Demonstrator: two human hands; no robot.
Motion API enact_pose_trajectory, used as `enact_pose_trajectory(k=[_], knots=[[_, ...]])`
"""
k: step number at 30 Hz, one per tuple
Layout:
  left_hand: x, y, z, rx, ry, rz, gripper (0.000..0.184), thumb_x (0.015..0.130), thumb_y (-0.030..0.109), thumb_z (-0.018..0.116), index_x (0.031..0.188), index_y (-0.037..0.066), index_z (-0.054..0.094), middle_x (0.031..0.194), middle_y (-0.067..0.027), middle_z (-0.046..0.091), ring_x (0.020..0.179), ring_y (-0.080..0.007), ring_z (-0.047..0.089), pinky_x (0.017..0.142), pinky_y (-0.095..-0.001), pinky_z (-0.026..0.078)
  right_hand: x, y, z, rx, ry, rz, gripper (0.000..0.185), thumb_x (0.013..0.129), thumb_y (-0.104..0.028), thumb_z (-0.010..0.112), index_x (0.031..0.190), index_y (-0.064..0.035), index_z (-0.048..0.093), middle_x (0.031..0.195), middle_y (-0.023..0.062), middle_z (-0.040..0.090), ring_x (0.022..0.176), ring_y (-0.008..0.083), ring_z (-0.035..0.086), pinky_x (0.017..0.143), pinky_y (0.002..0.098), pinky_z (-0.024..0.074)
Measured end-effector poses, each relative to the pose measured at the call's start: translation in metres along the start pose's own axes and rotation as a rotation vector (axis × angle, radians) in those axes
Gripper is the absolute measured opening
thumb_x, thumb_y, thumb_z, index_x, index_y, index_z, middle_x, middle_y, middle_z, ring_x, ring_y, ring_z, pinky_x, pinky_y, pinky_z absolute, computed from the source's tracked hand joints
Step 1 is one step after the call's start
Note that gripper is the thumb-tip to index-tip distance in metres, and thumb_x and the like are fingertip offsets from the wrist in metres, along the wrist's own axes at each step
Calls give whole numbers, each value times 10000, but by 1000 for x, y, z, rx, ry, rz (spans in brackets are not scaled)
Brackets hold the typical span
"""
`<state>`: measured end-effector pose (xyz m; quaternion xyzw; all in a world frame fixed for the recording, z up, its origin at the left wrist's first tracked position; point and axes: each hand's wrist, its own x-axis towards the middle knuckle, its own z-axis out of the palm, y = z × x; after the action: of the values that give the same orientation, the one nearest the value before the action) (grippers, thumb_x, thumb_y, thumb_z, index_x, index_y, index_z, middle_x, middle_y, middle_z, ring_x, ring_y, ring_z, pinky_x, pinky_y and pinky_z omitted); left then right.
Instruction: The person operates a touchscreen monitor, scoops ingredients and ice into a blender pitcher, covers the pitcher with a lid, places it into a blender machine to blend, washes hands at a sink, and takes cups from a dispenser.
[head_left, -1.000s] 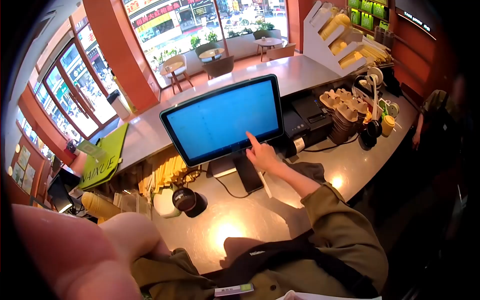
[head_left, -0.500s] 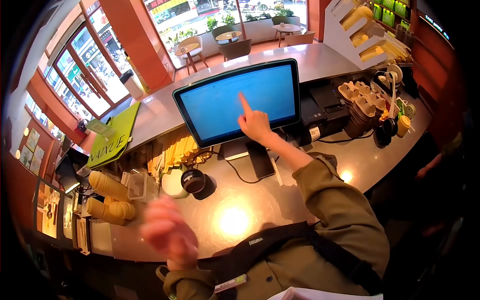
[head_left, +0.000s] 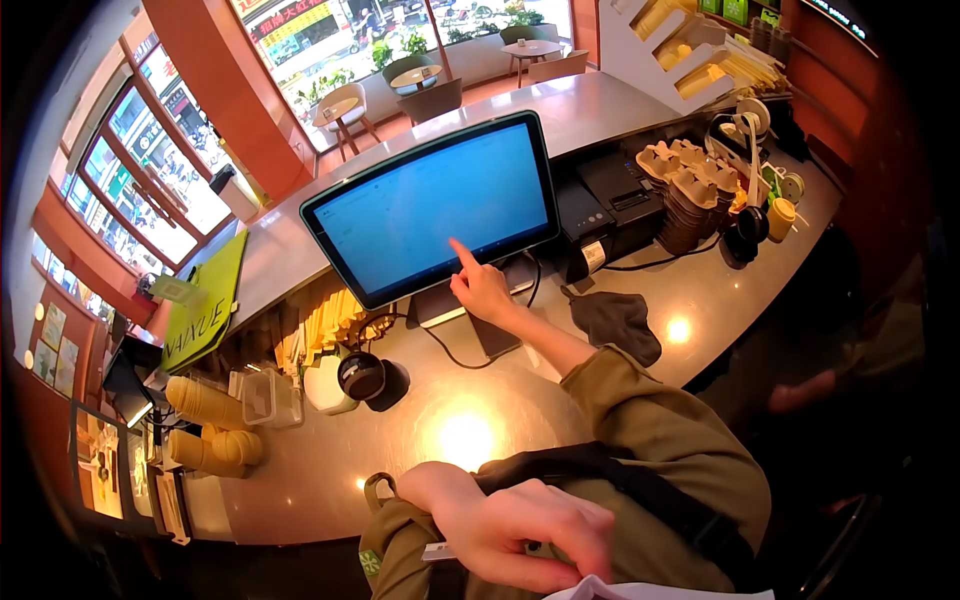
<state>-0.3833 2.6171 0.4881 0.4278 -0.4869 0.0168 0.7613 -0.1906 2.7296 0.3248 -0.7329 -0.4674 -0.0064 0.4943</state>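
Observation:
A touchscreen monitor [head_left: 430, 215] with a blue display stands on the metal counter. My right hand [head_left: 482, 292] is at its lower edge, index finger stretched toward the screen and the other fingers curled, with nothing visible between them. Close to my chest is my left hand [head_left: 540, 530], its fingers bent inward and pressed together; whatever they may hold is hidden. A black round object [head_left: 361, 376] rests left of the monitor stand, beside a white rounded item [head_left: 328, 385].
Right of the monitor are a black printer [head_left: 590, 205], stacked cardboard cup carriers [head_left: 690, 190] and a dark cloth [head_left: 615, 325]. Yellow cups [head_left: 205, 402] and a clear container [head_left: 270, 397] stand left. A green bag [head_left: 208, 305] lies on the ledge. Another person's hand [head_left: 802, 391] shows at right.
My left hand has moved from the left side of the counter to my chest. My right finger has moved from higher on the screen to its lower part. The camera view has shifted.

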Motion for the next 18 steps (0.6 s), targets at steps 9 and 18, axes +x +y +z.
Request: enact_pose_trajectory(k=[9, 18], knots=[[3, 7, 6, -17, 58, -40, 175, 836, 94, 483, 878, -72, 516, 767, -156, 536, 639, -264, 501, 560, -326, 403, 25, -17, -1, -1, 9, -29, 561, 731, -133, 478, 1243, 5, 295, 577, 110, 573, 533, 292, 552, 542, 374, 437], [-16, 23, 11, 82, 55, -94, 151, 828, 70, 497, 853, -75, 530, 697, -131, 515, 590, -261, 476, 523, -313, 380, 44, -21, 16, -67, 26, -193, 577, 735, -161, 469, 1261, -11, 283, 491, 159, 510, 456, 346, 505, 474, 442, 411]])
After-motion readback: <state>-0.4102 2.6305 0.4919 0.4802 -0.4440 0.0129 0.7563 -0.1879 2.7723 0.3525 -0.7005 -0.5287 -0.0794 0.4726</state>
